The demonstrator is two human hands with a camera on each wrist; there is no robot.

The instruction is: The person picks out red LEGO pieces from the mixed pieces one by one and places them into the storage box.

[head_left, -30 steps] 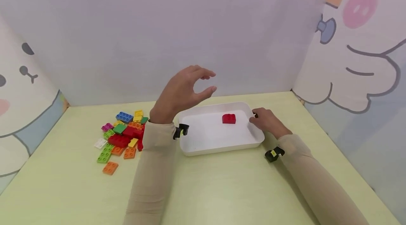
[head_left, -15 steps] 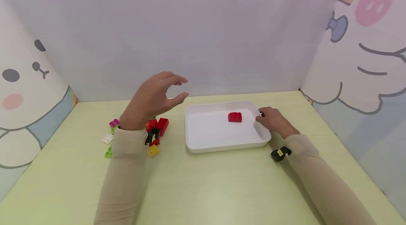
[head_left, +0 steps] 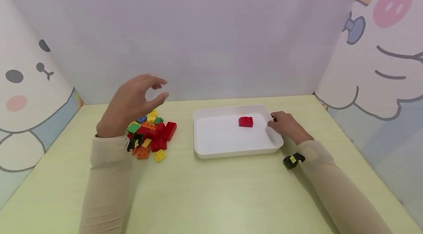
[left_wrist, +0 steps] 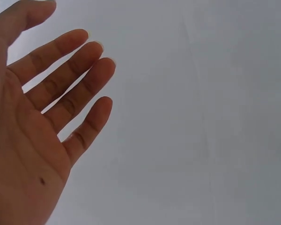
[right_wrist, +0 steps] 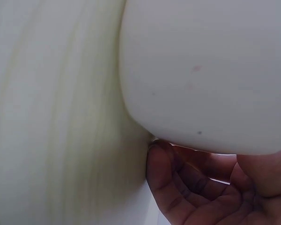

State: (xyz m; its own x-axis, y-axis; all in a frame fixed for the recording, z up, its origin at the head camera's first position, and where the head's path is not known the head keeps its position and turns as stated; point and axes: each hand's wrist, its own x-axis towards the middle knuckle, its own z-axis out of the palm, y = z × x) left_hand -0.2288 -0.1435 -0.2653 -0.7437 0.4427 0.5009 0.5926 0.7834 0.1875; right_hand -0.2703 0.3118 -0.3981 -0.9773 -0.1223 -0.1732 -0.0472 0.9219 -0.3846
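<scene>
My left hand hovers in the air over the left side of the table, fingers spread and thumb apart. In the left wrist view its bare palm shows, with nothing in it. Below and partly behind this hand lies a heap of toy building bricks. At the right end of a shallow white tray, my right hand grips the edge. The right wrist view shows its curled fingers close against the tray wall. One red brick lies inside the tray, toward its back right.
The heap has a long red brick, a yellow one, an orange one and a green one around its edges. A pale wall rises behind the table, and cartoon-printed panels flank it.
My left hand has swung left, from above the tray's left end to above the brick heap, staying empty. The right hand keeps its grip on the tray, and the head view has shifted slightly.
</scene>
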